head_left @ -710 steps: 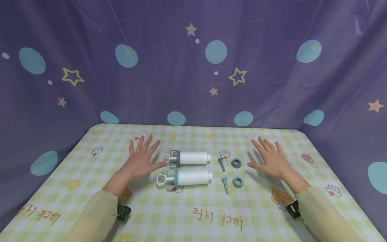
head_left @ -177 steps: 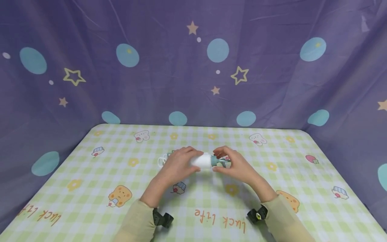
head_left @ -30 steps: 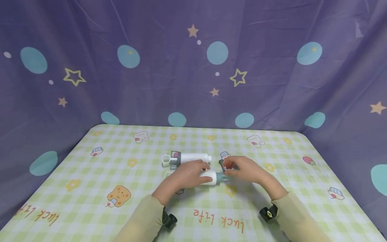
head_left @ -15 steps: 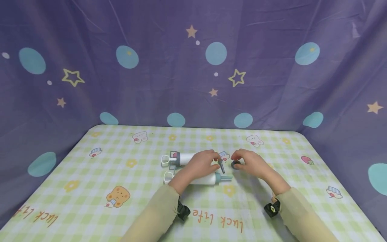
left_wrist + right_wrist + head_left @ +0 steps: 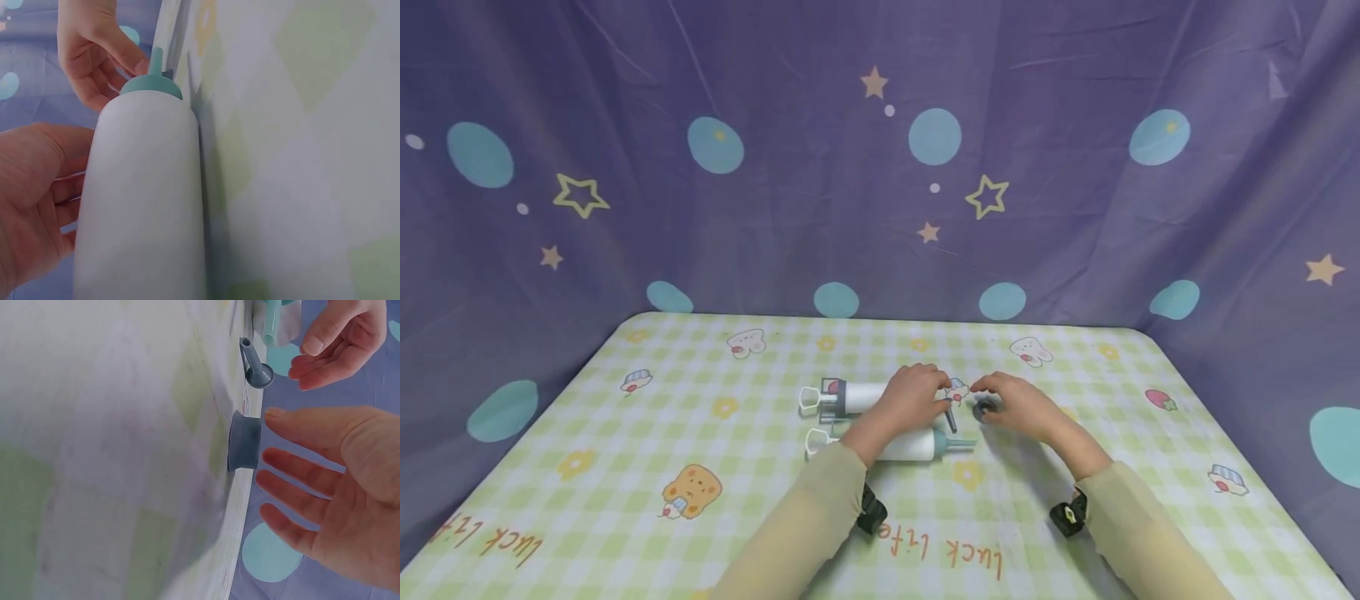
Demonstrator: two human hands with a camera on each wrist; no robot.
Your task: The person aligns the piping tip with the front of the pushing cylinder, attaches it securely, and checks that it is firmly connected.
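Two white plunger syringes lie side by side on the table in the head view. The near syringe (image 5: 912, 447) carries a teal collar and teal nozzle (image 5: 958, 445) on its tip. On the far one, the dark grey syringe (image 5: 860, 398), the tip is hidden behind my left hand (image 5: 913, 403). That hand hovers over a loose dark grey nozzle (image 5: 255, 365), fingers loosely bent and apart from it in the right wrist view. My right hand (image 5: 1021, 407) is beside a dark grey ring collar (image 5: 245, 442), thumb and fingers spread, with a small gap between.
A green-and-white checked cloth (image 5: 715, 550) with printed figures covers the table. Behind it hangs a purple curtain (image 5: 775, 208) with stars and dots. Both forearms reach in from the front edge, each with a black wrist camera (image 5: 1067, 517).
My left hand has let go of the teal syringe and moved right to the dark nozzle. My right hand has left the teal tip for the dark ring. The teal parts lay loose much earlier.
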